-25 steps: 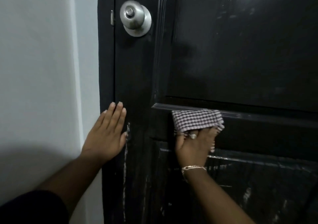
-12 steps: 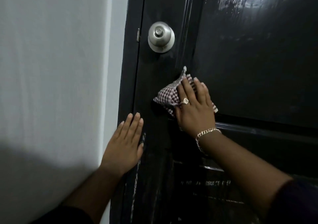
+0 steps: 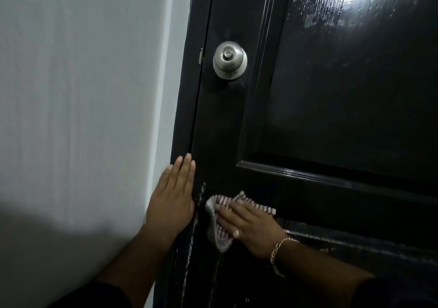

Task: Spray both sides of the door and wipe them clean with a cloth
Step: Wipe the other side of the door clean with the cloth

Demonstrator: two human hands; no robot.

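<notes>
Glossy black panelled wooden door (image 3: 331, 108): closed, filling the right of view. Checked cloth (image 3: 216, 229): at 6 o'clock of round silver metal doorknob (image 3: 230, 60), pressed flat to door under right hand (image 3: 251, 229), fingers extended. Left hand (image 3: 171, 203): flat, fingers straight, holding nothing, at cloth's 9 o'clock on door edge. Grey wall (image 3: 83, 94): left.

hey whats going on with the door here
A person is wiping a glossy black panelled door. The right hand presses a checked cloth flat against the door, below the round silver metal knob and near the latch edge. The left hand rests flat and open on the black door frame. White streaks show on the door below the cloth.
</notes>
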